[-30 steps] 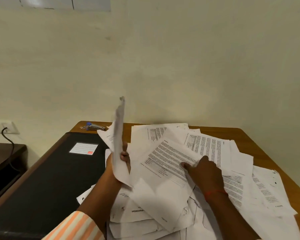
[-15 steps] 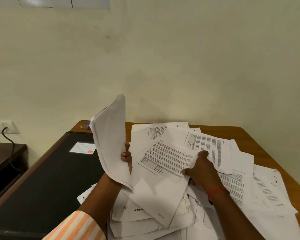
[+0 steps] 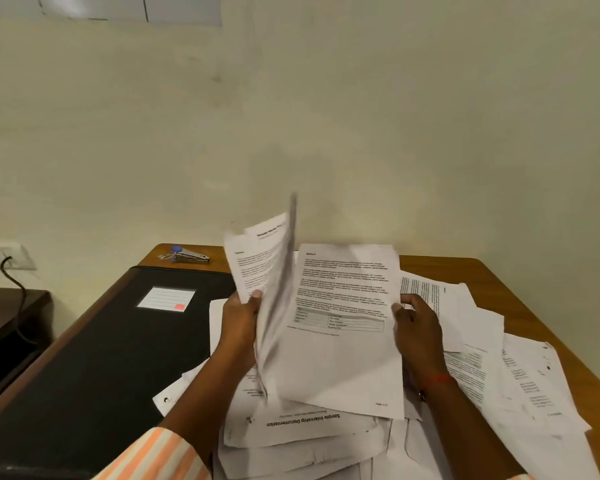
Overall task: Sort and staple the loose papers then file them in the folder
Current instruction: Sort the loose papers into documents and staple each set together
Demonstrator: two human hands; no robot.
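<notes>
- While the left hand (image 3: 239,320) pinches an upright sheaf of white printed sheets (image 3: 253,265) just right of the flat black folder (image 3: 101,341), the right hand (image 3: 418,327) pinches a single printed page (image 3: 343,306) by its edge.
- The paper looks light, floppy and slippery, so a firm edge pinch probably suits.

Office, by look of it. My wooden desk (image 3: 471,271) sits against plain cream wall (image 3: 326,116). Printed sheets (image 3: 534,386) heaped over right half, one headed "Sample Internship Documentation". Black folder (image 3: 94,358) with label (image 3: 167,298) along left edge. Stapler (image 3: 189,257) at far left corner. Wall socket (image 3: 4,257) with cable (image 3: 18,285) to my left.
</notes>
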